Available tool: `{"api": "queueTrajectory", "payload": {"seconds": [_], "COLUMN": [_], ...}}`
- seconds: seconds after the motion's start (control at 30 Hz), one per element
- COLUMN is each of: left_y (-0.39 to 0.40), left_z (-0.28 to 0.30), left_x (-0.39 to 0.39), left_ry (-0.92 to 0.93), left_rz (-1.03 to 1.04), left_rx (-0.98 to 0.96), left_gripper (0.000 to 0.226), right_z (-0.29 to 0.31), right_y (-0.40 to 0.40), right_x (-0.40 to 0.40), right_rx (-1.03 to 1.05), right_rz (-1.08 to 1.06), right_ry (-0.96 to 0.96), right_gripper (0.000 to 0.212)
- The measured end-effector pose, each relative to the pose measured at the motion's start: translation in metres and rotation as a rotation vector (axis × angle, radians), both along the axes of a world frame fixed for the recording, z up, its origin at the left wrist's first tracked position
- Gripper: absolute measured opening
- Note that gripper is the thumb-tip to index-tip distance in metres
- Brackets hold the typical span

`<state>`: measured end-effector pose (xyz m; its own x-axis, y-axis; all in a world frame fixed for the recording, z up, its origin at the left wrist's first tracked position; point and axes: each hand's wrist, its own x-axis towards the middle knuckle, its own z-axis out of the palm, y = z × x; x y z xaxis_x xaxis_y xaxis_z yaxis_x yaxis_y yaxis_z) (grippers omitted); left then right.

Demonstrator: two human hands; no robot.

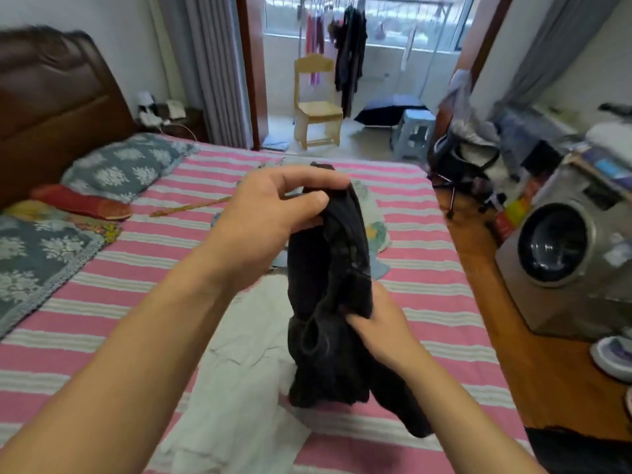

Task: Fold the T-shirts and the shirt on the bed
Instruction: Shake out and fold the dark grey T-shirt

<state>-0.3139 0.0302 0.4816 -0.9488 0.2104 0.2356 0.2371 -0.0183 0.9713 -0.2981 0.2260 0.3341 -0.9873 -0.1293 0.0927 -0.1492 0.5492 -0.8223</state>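
A: Where is the bed (427, 295) open?
B: Striped sheet lies bare right of the black garment (330, 302), out to the bed edge, and in a wide band on the left.
A: Obstacles?
B: White garment (239, 364) spread under the black one. Patterned cloth (372, 224) heaped just behind it. Pillows (123, 169) along the left. A thin stick (191, 206) lies between pillow and heap.
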Motion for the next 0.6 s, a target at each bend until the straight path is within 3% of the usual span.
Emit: {"api": "queueTrajectory", "payload": {"seconds": [0.1, 0.17, 0.3, 0.43, 0.5, 0.6], "left_y": [0.030, 0.044, 0.066, 0.084, 0.087, 0.092], "left_z": [-0.002, -0.013, -0.029, -0.021, -0.014, -0.012], "left_x": [0.005, 0.011, 0.023, 0.011, -0.005, -0.031], "left_ry": [-0.075, -0.147, -0.248, -0.215, -0.188, -0.224], "left_rz": [0.234, 0.335, 0.424, 0.398, 0.376, 0.182], "left_rx": [0.041, 0.050, 0.072, 0.079, 0.032, 0.016], "left_gripper": [0.035, 0.037, 0.042, 0.042, 0.045, 0.066], "right_z": [-0.014, -0.014, 0.012, 0.020, 0.031, 0.071], "right_y": [0.078, 0.126, 0.196, 0.245, 0.261, 0.244], "right_x": [0.003, 0.011, 0.029, 0.053, 0.070, 0.091], "right_rx": [0.234, 0.232, 0.224, 0.447, 0.312, -0.246], "right_rz": [-0.056, -0.166, -0.229, -0.072, -0.090, -0.061], "right_ry": [-0.169, -0.168, -0.042, -0.319, -0.338, -0.325], "right_gripper": [0.024, 0.016, 0.022, 0.032, 0.030, 0.014]}}
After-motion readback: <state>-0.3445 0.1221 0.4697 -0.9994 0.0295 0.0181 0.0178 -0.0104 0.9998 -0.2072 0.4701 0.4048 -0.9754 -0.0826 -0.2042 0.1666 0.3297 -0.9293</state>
